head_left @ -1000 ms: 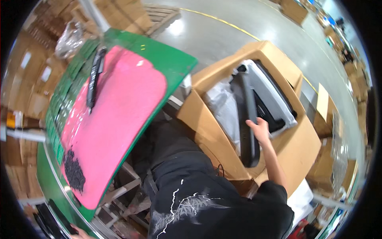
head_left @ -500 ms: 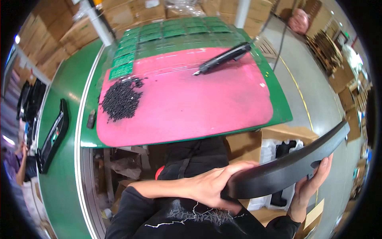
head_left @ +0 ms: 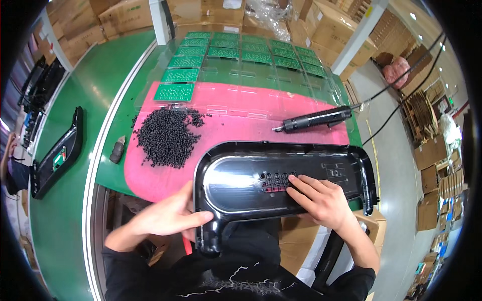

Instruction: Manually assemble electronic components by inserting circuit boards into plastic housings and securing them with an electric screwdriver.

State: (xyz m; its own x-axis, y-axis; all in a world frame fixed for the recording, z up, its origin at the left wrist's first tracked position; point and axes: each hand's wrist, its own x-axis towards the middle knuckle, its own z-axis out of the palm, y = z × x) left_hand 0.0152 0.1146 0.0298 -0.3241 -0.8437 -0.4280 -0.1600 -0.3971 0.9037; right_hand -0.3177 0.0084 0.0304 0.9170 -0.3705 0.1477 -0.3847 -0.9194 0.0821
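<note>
A glossy black plastic housing, long and tray-like with raised edges and a bent leg at each end, is held over the near edge of the pink mat, its hollow side up. My left hand is closed on its left end, thumb on the rim and fingers partly underneath. On the inner face, beside a group of small rectangular slots, my right hand lies with fingers stretched out, fingertips touching the plastic. The right thumb is hidden.
A heap of small black parts covers the left of the pink mat. Behind it, green circuit boards sit in clear trays. A corded black electric screwdriver lies at right. Another black housing stands on the green surface at left.
The housing has come from the lower right to over the mat's near edge and turned hollow side up. My left hand now grips its left end; my right hand has moved onto its inner face.
</note>
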